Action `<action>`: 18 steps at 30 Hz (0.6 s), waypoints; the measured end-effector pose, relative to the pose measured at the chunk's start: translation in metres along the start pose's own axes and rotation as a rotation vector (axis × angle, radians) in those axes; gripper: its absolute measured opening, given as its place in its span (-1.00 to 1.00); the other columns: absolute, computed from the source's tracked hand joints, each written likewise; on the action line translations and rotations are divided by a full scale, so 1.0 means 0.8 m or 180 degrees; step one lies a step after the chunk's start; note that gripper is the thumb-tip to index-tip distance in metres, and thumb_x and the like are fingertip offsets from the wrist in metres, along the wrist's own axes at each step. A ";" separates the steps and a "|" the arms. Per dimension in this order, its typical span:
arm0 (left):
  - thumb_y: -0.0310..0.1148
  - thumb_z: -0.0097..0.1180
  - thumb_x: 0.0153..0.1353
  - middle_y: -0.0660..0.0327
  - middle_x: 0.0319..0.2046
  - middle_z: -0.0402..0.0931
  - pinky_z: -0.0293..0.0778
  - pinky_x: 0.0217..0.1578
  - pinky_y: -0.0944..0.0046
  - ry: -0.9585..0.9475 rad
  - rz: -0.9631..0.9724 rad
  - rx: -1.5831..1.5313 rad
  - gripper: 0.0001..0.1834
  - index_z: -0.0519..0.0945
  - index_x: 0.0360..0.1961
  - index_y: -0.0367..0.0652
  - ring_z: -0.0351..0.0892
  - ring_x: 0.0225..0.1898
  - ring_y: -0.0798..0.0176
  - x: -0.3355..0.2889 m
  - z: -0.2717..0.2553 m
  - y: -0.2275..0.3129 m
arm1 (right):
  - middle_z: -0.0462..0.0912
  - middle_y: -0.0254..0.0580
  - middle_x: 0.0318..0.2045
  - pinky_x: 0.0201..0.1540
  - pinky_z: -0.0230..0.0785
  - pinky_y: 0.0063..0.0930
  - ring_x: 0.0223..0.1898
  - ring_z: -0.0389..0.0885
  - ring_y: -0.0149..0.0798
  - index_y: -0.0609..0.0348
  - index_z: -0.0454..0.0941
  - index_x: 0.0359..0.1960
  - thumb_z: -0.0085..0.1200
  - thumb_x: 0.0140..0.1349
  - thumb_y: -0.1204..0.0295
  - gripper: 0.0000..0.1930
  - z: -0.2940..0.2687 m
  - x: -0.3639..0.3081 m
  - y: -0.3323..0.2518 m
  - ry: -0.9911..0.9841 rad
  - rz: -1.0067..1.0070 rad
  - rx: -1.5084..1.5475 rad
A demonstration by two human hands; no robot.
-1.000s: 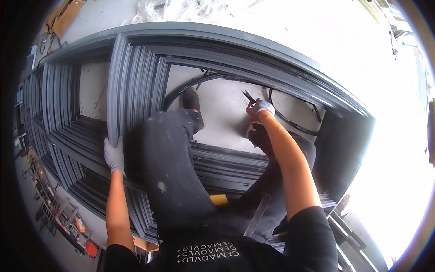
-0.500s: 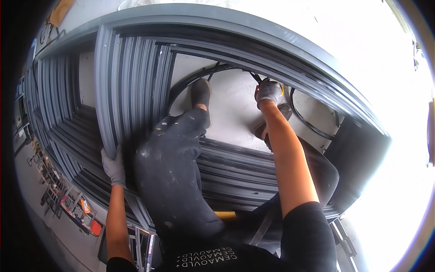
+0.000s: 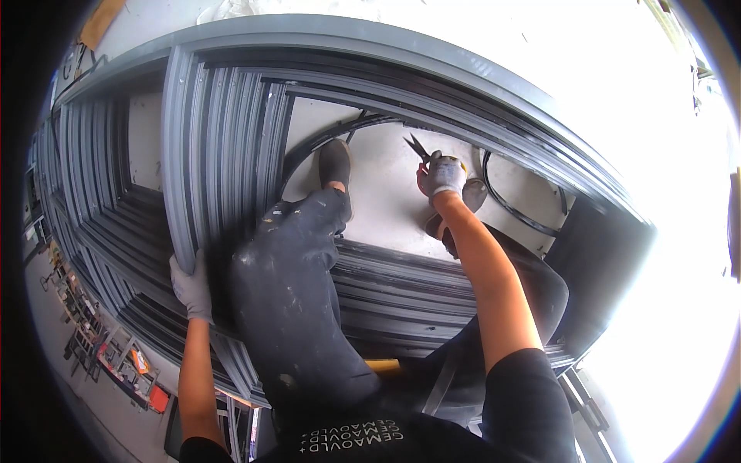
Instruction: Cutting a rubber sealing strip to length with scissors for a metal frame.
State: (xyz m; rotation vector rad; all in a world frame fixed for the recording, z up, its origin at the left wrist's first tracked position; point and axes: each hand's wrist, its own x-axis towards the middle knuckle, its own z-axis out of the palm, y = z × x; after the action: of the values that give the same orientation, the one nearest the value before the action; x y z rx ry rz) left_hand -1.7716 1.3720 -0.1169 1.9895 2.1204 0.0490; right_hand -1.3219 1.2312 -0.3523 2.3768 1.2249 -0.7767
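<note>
My right hand, in a grey glove, is closed round the handles of a pair of scissors. Their dark blades stand apart and point up and left, over the pale floor inside the frame opening. Most of the handles are hidden by the glove; a bit of yellow shows beside it. My left hand, gloved too, is wrapped round a grey metal profile of the stacked frames. A black flexible strip curves across the floor left of the scissors, and a black loop lies to their right.
Stacked grey frames surround my legs, with my shoes on the floor inside one opening. More ribbed profiles run across behind my feet. At the left, a low rack holds tools and small parts. Strong light washes out the right side.
The scissors in my right hand have come away from the far frame edge, slightly left and nearer, and their open blades now show. My left hand keeps its hold on the profile.
</note>
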 end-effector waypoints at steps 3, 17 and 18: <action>-0.22 0.21 0.14 0.00 -0.29 0.57 0.39 -0.12 0.21 0.0112 0.0035 0.0130 -0.59 0.49 -0.13 -0.33 0.55 -0.22 0.09 -0.001 -0.004 -0.012 | 0.65 0.05 -0.25 -0.11 0.45 -0.29 -0.15 0.62 0.00 0.18 0.52 -0.13 0.06 0.08 -0.10 -0.43 -0.003 0.006 -0.020 -0.0718 0.0356 0.1223; -0.12 0.24 0.09 -0.15 -0.18 0.50 0.35 -0.06 0.10 -0.0097 -0.0129 -0.0026 -0.43 0.44 -0.04 -0.37 0.49 -0.12 -0.13 0.000 0.010 0.005 | 0.59 0.12 -0.28 -0.80 0.09 -0.41 -0.85 0.21 -0.36 0.16 0.37 -0.02 0.12 0.03 -0.21 -0.28 0.119 0.076 -0.028 -0.1936 0.1977 0.5588; -0.13 0.24 0.10 -0.16 -0.18 0.50 0.35 -0.05 0.10 -0.0067 -0.0110 0.0032 -0.44 0.44 -0.03 -0.38 0.49 -0.12 -0.13 0.000 0.009 0.004 | 0.59 0.12 -0.28 -0.80 0.09 -0.41 -0.85 0.21 -0.36 0.16 0.37 -0.02 0.12 0.03 -0.21 -0.28 0.119 0.071 -0.031 -0.1955 0.1992 0.5580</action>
State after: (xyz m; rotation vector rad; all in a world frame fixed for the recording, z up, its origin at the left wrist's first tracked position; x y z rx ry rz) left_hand -1.7673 1.3713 -0.1235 1.9496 2.1455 0.0115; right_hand -1.3447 1.2295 -0.4635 2.6223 -0.9448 -2.6334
